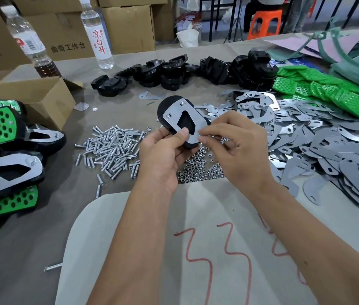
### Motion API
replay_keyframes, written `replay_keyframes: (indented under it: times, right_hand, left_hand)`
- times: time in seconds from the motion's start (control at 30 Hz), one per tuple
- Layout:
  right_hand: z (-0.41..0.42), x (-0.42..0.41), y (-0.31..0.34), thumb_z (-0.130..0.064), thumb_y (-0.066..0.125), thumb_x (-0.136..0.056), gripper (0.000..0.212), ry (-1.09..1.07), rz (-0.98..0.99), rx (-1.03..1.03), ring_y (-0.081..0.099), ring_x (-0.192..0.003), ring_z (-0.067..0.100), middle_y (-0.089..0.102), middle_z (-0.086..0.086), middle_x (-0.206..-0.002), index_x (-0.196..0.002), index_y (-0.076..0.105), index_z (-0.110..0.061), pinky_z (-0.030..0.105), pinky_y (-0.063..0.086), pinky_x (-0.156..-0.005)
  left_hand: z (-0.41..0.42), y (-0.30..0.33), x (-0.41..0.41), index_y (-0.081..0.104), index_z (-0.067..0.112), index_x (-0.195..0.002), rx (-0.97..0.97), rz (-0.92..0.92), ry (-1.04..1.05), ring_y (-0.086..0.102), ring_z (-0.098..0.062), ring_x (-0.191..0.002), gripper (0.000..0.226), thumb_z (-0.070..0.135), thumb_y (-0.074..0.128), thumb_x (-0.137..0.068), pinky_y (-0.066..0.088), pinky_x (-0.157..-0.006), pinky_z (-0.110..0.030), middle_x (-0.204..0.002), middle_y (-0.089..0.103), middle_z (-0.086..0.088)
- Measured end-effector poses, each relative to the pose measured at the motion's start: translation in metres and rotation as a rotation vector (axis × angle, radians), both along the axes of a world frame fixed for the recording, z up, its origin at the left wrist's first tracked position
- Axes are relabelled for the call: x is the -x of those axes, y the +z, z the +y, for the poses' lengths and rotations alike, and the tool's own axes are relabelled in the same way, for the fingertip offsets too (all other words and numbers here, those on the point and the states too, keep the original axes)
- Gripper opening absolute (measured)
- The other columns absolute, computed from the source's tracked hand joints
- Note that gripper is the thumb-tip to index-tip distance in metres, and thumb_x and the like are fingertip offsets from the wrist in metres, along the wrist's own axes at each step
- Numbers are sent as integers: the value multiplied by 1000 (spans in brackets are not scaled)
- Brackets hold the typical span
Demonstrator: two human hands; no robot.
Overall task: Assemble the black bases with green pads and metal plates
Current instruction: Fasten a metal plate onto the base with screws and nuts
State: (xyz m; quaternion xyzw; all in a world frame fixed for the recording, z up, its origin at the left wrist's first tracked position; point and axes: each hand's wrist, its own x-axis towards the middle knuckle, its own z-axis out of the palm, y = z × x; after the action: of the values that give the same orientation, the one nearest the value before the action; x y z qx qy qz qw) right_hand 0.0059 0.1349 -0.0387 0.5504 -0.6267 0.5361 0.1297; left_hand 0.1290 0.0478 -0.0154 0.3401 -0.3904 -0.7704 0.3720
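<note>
Left hand point(163, 155) grips the black base point(175, 116) from below, thumb pressed on the near end of the metal plate point(179, 119) laid over it, the assembly held up over the middle of the desk point(15, 256) above the pile of nuts point(198, 168). Right hand point(233, 146) has thumb and forefinger pinched together at the plate's near edge; whether a nut sits between them is too small to tell. Two fasteners already show at the plate's far end, so the step in hand looks like fastening the near end.

To do it well, keep the left thumb firm on the plate so its holes stay lined up with the base. Start the nut square on the thread and turn it lightly by fingertip; forcing it crooked risks cross-threading. Screws point(110, 148) lie just left of the nuts. Spare plates point(328, 155) spread toward the right edge, green pads point(328, 93) at the far right corner, more bases point(174, 71) along the far edge.
</note>
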Motion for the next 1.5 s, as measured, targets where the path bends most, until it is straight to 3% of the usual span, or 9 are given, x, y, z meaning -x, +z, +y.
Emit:
replay_keyframes:
  times: [0.17, 0.27, 0.47, 0.67, 0.8, 0.9, 1.2, 1.4, 1.5]
  right_hand:
    - [0, 3, 0, -5, 78, -90, 10, 45, 9, -64, 64, -78, 18, 66, 5, -88, -99, 83, -8, 36, 53, -68]
    - [1, 7, 2, -3, 75, -92, 12, 112, 55, -134, 61, -77, 13, 64, 4, -90, -100, 82, -8, 28, 51, -66]
    - [6, 11, 6, 0, 72, -94, 13, 223, 53, -211, 67, -62, 19, 62, 4, -93, -99, 82, -6, 36, 57, -53]
    - [8, 9, 11, 0, 74, -92, 14, 285, -32, -265, 65, -78, 21, 63, 4, -91, -100, 83, -7, 46, 59, -65]
    - [9, 9, 9, -2, 81, -86, 12, 289, -304, -280, 65, -73, 22, 60, 6, -88, -95, 83, -9, 37, 60, -60]
    - [9, 7, 8, -3, 84, -83, 10, 306, -445, -256, 66, -68, 29, 59, 7, -87, -91, 83, -10, 41, 62, -59]
    - [9, 16, 9, 1, 78, -88, 21, 449, -460, -350, 64, -76, 13, 59, -6, -87, -92, 84, -19, 25, 59, -67]
    - [10, 15, 5, -5, 89, -78, 11, 370, -454, -315, 68, -70, 29, 61, -1, -82, -82, 81, -10, 41, 62, -65]
    - [7, 10, 5, -13, 94, -71, 20, 279, -415, -279, 68, -66, 34, 62, -1, -77, -74, 75, -7, 52, 58, -56]
  left_hand:
    - [-1, -3, -1, 71, 6, -96, 8, -8, -8, 74, -19, -67, 12, -5, 66, -93, 66, -70, -34, -80, 78, -8]
    - [-1, -3, -1, 72, 10, -94, 58, -97, 4, 74, -21, -65, 13, -3, 68, -92, 60, -55, -28, -82, 79, -9]
    - [-3, -5, -1, 69, 8, -81, 70, -160, 30, 74, -25, -67, 16, -5, 69, -90, 61, -57, -31, -77, 77, -10]
    - [-5, -6, -1, 68, 4, -83, 88, -225, -21, 72, -21, -59, 11, -2, 67, -92, 63, -57, -32, -67, 74, -8]
    - [-4, -5, -1, 71, 4, -87, 130, -248, -43, 72, -16, -58, 9, 1, 66, -94, 59, -53, -27, -68, 75, -4]
    - [-4, -5, 0, 72, 4, -89, 143, -252, -50, 71, -15, -58, 10, 2, 65, -95, 56, -51, -24, -70, 76, -4]
    - [-2, -8, 2, 70, 10, -78, 209, -301, -77, 70, -15, -58, 20, 3, 65, -96, 54, -50, -23, -69, 75, -3]
    - [0, -10, 6, 69, 10, -79, 236, -318, -47, 68, -15, -56, 19, 1, 66, -96, 54, -48, -24, -69, 74, -3]
    - [2, -9, 6, 69, 8, -79, 219, -291, -40, 69, -14, -54, 19, -2, 65, -95, 53, -47, -23, -68, 74, -4]
